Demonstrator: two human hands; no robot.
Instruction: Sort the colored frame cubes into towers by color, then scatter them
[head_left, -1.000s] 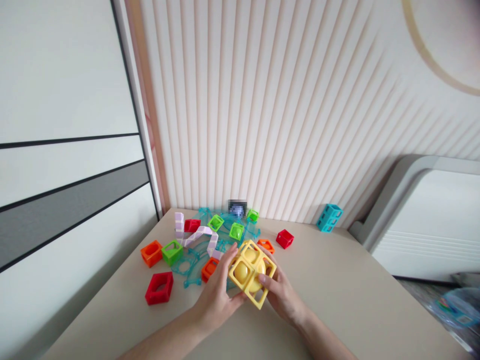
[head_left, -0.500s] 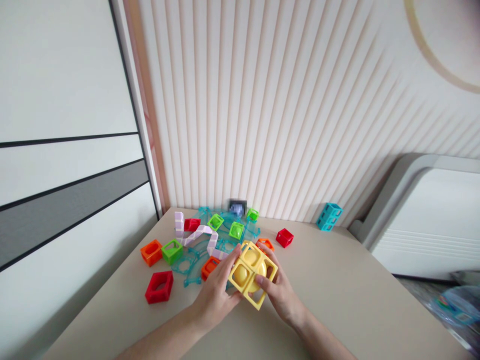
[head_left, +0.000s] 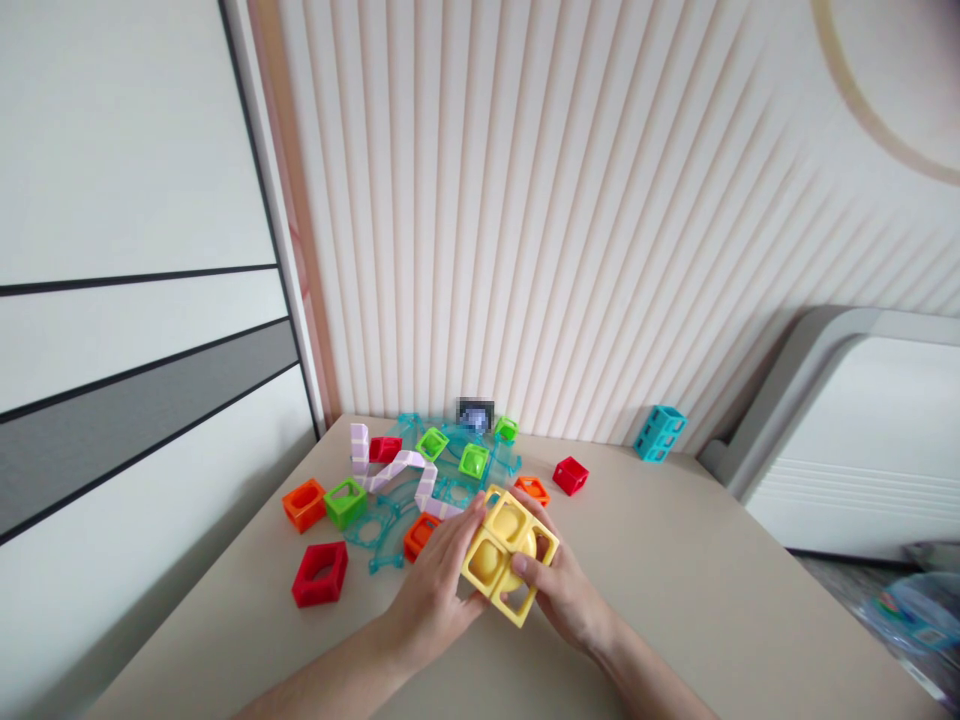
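Note:
Between my two hands, a yellow block piece [head_left: 508,522] made of several joined square frames with rounded hollows is held above the near part of the table. My left hand [head_left: 435,590] grips its left side, fingers along the upper left edge and thumb low down. On the right side my right hand [head_left: 566,595] holds it, with the thumb pressed on the front near the middle and the fingers behind. An orange block [head_left: 421,537] lies just beyond my left hand, partly covered by it. Another orange block [head_left: 532,489] is behind the yellow piece.
Translucent teal track pieces [head_left: 390,515] spread over the table's left middle, among green blocks [head_left: 345,502], red blocks [head_left: 320,574] and a lilac zigzag strip [head_left: 405,462]. Farther right are a red block [head_left: 571,476] and a teal block stack [head_left: 660,433] by the ribbed wall [head_left: 525,250].
The yellow block piece has shifted slightly right and down and tilted a little in my hands. Both hands keep their hold. The things on the table stay put.

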